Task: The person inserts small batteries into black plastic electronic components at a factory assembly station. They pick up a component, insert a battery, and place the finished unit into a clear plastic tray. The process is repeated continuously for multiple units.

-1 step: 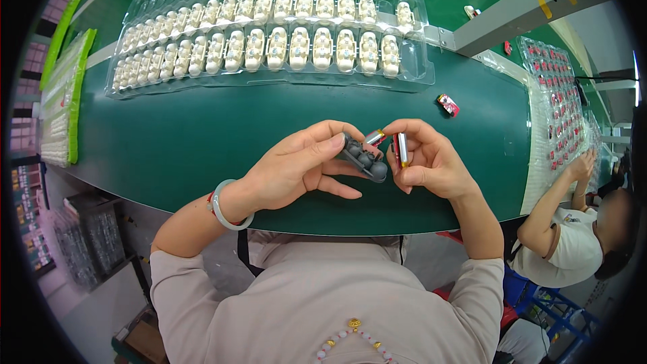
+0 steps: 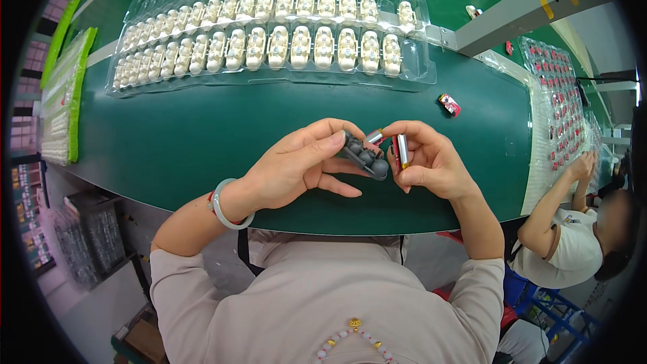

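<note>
In the head view nothing has changed: both hands are in the same place above the near edge of the green counter (image 2: 202, 141). The left hand (image 2: 296, 165) pinches a small grey part (image 2: 360, 155); the right hand (image 2: 428, 162) pinches a thin silver cylinder (image 2: 402, 150) just beside it. On the far side, clear blister trays (image 2: 411, 84) hold rows of cream oval housings (image 2: 296, 47).
</note>
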`<state>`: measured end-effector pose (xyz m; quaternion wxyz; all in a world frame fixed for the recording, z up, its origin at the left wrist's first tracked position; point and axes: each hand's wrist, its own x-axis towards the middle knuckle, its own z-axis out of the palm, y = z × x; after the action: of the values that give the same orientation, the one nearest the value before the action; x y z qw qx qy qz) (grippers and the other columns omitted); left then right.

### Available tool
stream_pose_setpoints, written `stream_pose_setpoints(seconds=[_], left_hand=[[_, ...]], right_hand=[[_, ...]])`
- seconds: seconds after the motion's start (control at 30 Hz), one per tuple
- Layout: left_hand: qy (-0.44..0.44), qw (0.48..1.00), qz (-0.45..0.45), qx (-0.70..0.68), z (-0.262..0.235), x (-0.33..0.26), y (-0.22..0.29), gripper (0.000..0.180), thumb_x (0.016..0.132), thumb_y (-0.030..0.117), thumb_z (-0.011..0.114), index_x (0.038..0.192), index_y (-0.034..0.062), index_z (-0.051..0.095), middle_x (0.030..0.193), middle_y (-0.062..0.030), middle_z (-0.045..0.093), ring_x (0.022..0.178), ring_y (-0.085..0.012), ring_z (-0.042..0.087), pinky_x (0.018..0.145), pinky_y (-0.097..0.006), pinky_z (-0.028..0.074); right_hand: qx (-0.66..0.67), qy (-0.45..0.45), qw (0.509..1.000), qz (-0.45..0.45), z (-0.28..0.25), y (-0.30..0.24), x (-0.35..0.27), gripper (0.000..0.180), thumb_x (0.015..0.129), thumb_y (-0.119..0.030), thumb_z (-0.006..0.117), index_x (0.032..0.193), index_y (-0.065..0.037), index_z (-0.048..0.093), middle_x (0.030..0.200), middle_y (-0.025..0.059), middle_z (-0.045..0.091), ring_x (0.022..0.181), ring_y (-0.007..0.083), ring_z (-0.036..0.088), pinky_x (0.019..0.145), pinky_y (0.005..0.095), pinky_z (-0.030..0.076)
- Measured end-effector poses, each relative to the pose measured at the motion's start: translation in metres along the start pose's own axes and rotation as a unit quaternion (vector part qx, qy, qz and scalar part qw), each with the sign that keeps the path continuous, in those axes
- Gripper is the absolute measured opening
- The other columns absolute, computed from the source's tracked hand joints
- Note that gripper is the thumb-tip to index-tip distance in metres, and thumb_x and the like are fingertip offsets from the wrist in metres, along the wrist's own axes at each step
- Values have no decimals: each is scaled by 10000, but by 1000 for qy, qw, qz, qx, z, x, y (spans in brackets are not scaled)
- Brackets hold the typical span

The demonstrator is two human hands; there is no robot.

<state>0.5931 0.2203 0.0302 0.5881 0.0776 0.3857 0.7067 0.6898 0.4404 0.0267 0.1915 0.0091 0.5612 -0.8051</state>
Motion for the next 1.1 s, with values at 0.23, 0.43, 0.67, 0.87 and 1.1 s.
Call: stream_pose_setpoints(seconds=[0.23,0.43,0.67,0.87,1.1], left_hand=[[34,999,5,40,-4,0,0,386,958,338,348,1214,52,389,1067,-110,525,991,-253,585,678,-326,566],[-5,998,-51,29,4,-6,4,424,961,334,342,1254,28,350,1061,-111,511,940,-240,602,693,-304,565],[-32,994,-53,90,7,-5,0,416,944,190,422,1308,28,301,1128,-110,474,994,-177,547,789,-309,538],[-37,997,-10,72,6,-5,1,462,916,176,475,1322,41,301,1153,-105,472,995,-164,534,742,-291,535],[-16,998,38,48,-1,-5,2,496,854,144,578,1280,26,352,1085,-103,525,938,-142,549,722,-252,498]], right_hand=[[-45,26,996,-71,6,9,3,529,741,-14,667,1231,-7,467,1009,58,502,891,133,509,781,264,449],[-127,24,982,-138,8,14,6,541,699,-103,735,1193,-28,528,1104,59,418,998,149,445,844,281,414],[-162,45,975,-146,11,21,7,548,686,-157,748,1185,-53,547,1078,50,412,912,141,420,845,281,388],[-260,29,949,-177,18,11,13,555,713,-171,731,1211,-46,522,1082,57,411,969,152,412,871,280,365],[-100,19,977,-189,26,7,14,628,805,-173,652,1319,27,352,1073,75,416,1004,166,410,916,299,330]])
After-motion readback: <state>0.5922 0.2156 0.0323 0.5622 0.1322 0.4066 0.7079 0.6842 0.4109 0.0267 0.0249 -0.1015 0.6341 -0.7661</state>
